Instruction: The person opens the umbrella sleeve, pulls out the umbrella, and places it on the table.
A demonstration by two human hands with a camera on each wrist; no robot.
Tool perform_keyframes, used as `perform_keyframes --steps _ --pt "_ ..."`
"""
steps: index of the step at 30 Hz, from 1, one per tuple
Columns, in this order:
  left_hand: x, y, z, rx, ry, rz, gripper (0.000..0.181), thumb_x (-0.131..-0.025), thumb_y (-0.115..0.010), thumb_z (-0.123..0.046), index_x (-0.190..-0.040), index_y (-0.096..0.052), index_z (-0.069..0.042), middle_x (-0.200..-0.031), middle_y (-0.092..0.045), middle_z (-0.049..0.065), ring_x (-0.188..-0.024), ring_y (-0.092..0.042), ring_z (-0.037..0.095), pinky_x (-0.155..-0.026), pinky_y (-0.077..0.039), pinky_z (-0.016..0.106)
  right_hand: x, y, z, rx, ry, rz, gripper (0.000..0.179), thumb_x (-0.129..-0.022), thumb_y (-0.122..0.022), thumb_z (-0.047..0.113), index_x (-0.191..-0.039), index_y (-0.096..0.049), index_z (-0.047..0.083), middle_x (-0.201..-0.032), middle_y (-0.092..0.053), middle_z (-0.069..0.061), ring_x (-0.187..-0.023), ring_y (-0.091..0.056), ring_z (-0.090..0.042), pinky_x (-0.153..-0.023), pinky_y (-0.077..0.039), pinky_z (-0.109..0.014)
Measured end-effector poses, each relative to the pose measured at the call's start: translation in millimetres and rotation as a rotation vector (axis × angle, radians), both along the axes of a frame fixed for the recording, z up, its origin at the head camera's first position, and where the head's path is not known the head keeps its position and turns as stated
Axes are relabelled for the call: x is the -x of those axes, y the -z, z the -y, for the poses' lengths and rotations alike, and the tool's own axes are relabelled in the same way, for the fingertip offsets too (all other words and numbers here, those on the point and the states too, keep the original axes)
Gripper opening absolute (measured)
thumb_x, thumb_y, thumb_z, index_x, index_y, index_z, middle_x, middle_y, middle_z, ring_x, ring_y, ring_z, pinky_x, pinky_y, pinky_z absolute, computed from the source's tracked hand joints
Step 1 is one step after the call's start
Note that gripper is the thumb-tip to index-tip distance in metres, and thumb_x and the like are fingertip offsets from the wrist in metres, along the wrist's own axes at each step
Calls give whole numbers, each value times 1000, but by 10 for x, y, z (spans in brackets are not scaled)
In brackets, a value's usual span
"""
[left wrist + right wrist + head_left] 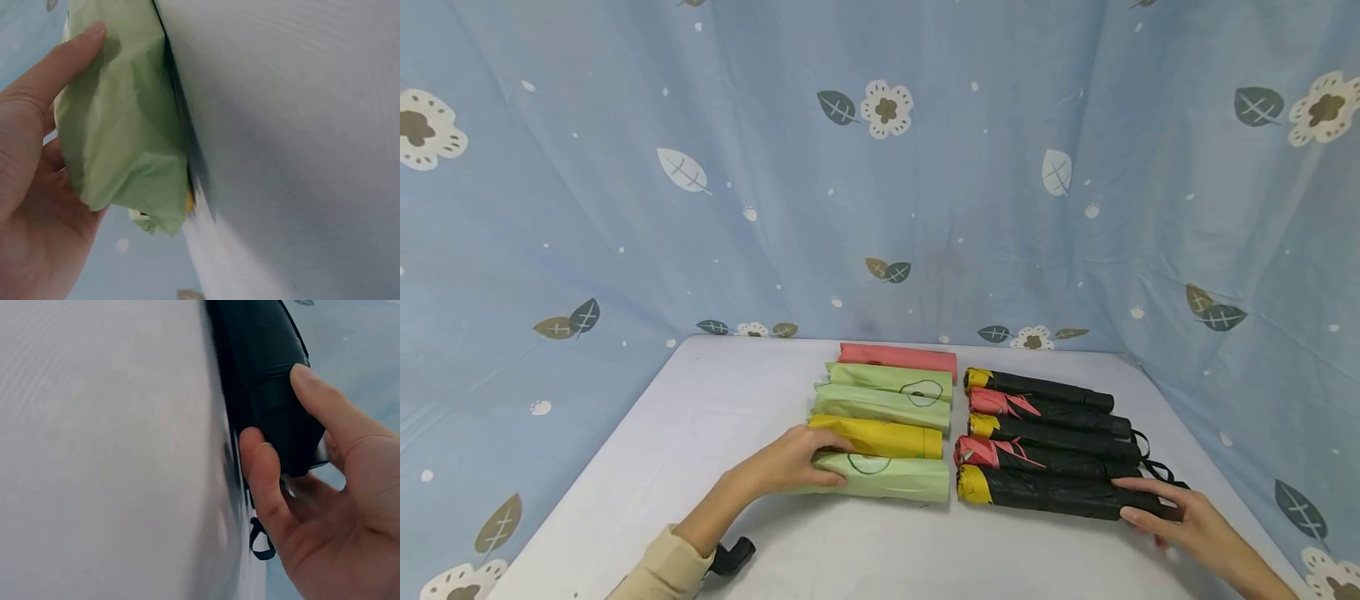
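Note:
My left hand (790, 462) grips the left end of the nearest pale green fabric roll (902, 482), which bears an avocado print. In the left wrist view, the thumb lies along the green fabric (125, 119) and the other fingers are partly hidden behind it. Over on the right, my right hand (1195, 525) holds the end of the nearest black folded umbrella (1045, 493), whose far tip is yellow. Up close in the right wrist view, thumb and fingers pinch around the umbrella's dark end (284, 419). Both held things lie at the front of their rows.
Behind the left roll lie a yellow roll (880, 435), two green rolls and a pink roll (898, 357). Several black umbrellas (1060, 427) with yellow or pink tips form the right row. A black object (733, 557) sits by the left sleeve. Blue patterned curtains (880, 208) surround the white table (737, 392).

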State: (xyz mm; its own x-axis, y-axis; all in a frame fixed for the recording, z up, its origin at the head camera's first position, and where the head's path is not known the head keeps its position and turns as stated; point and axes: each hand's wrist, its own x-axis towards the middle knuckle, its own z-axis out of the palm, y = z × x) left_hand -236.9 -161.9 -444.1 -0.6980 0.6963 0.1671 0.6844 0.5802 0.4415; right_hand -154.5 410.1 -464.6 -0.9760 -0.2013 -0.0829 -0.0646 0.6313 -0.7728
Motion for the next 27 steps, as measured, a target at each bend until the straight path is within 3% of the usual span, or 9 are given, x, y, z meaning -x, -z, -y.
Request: perform_keyframes --steps 2,7,11,16,21,24,27 --pt "1 -15 7 -14 -2 -5 44 -83 -78 -41 -120 -69 -18 -116 -70 -9 -106 -64 7 -92 -52 31 8 15 7 -7 32 4 55 -95 -66 28 -137 -51 -3 -101 -72 -8 -68 -69 -15 -60 -56 -30" --pt "-5 -51 47 -33 6 -26 49 -83 -77 -41 -122 -68 -13 -116 -71 -4 -105 -65 11 -92 -53 33 28 21 14 -139 147 24 57 -87 -72 41 -130 -60 4 -127 -61 -24 -73 -71 -10 -67 -56 -23" --pt "-19 -55 101 -56 13 -28 51 -83 -76 -43 -122 -68 -12 -114 -71 -2 -103 -67 13 -90 -54 34 49 -5 6 -231 183 68 62 -85 -72 50 -128 -62 7 -131 -59 -26 -73 -69 -8 -68 -56 -24" --pt "-31 -70 190 -105 9 -26 50 -84 -76 -41 -122 -67 -10 -116 -71 2 -101 -68 17 -85 -56 35 77 -23 2 -288 202 72 64 -81 -74 55 -124 -64 8 -119 -67 -19 -74 -69 -5 -67 -56 -28" --pt "-30 -128 262 -141 2 -41 46 -86 -75 -37 -120 -67 -8 -116 -71 5 -100 -68 21 -83 -56 36 96 -11 -11 -277 226 101 66 -80 -76 52 -123 -63 4 -107 -71 -11 -65 -71 -13 -59 -53 -26" --pt "-12 -170 293 -155 -5 -69 44 -86 -75 -36 -119 -68 -7 -114 -72 6 -100 -68 22 -82 -56 39 93 -50 -41 -320 203 44 63 -81 -76 50 -123 -64 4 -107 -71 -11 -67 -68 -6 -59 -52 -24" --pt "31 -213 352 -147 -32 -107 42 -88 -74 -35 -119 -68 -8 -112 -72 6 -98 -67 23 -81 -56 41 96 -121 -62 -351 169 -86 51 -84 -75 42 -118 -66 5 -100 -72 -8 -68 -64 1 -57 -51 -23"
